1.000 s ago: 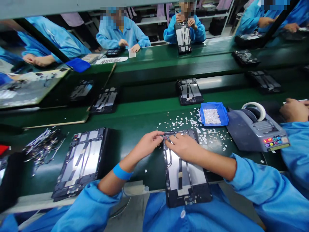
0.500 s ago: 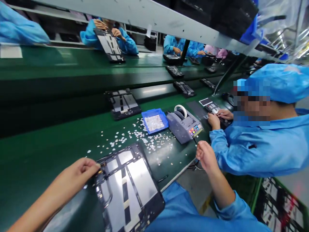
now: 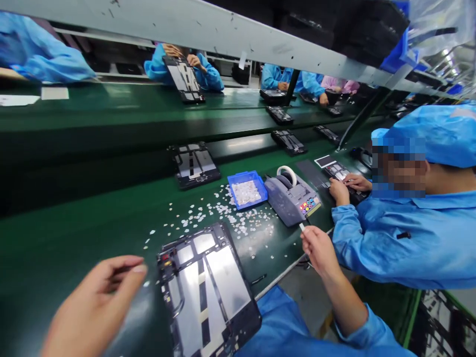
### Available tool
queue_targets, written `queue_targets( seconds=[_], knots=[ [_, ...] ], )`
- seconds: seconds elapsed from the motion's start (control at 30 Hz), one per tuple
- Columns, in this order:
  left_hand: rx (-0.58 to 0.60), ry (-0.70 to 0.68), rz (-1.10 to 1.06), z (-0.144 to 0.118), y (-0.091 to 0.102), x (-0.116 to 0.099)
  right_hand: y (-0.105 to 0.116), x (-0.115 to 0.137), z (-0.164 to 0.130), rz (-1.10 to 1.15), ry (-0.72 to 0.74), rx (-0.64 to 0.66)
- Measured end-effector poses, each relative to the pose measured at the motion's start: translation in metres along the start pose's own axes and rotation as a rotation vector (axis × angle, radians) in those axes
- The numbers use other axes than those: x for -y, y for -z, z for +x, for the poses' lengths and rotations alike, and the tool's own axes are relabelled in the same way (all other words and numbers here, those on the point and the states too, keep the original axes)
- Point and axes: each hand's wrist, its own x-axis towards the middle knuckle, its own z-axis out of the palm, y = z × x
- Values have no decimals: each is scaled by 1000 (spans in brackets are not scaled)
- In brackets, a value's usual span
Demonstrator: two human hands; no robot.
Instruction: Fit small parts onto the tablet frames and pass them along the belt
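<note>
Silver-and-black device [image 3: 208, 292]: face up at the green bench's [image 3: 92, 223] near edge.
Left hand [image 3: 98, 302]: half curled, apart from it, holding nothing visible.
Right hand [image 3: 318, 248]: pinching a white strip [image 3: 302, 227] near the grey tape dispenser [image 3: 284, 203].
Blue tray [image 3: 262, 187]: white scraps [image 3: 245, 193] inside.

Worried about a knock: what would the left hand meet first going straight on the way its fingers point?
Most likely the nearest opened device, at its upper-left corner in view, though the left hand may pass above; depth is unclear.
</note>
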Motion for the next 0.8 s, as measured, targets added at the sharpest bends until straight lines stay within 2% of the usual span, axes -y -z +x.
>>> queue_targets(
  seconds=[0.03,0.17,0.23,0.3,0.37,0.43,0.5,0.57,0.67,0.73,0.8],
  knots=[
    [-59,4,-90,-10,-5,-13,-14,-1,-11,-44,8,72],
    [216,-57,-498,-35,-37,-71,-87,-1,-48,-225,67,416],
    [277,-54,-668,-37,-53,-82,-122,-1,-62,-268,94,551],
    [250,-29,-766,-36,-62,-79,-148,-3,-72,-295,125,655],
    [183,16,-791,-37,-63,-67,-164,-7,-77,-330,160,746],
    [110,52,-781,-39,-56,-51,-172,-10,-75,-388,213,848],
    [22,65,-759,-40,-41,-34,-177,-11,-67,-475,325,916],
    [-50,67,-689,-40,-24,-21,-183,-10,-53,-585,510,938],
    [12,57,-495,-34,-3,-9,-197,-10,-33,-785,873,992],
    [76,15,-369,-29,2,-6,-209,-11,-24,-937,1080,1052],
    [79,-49,-274,-22,0,-6,-220,-14,-19,-1061,1213,1093]
  ],
)
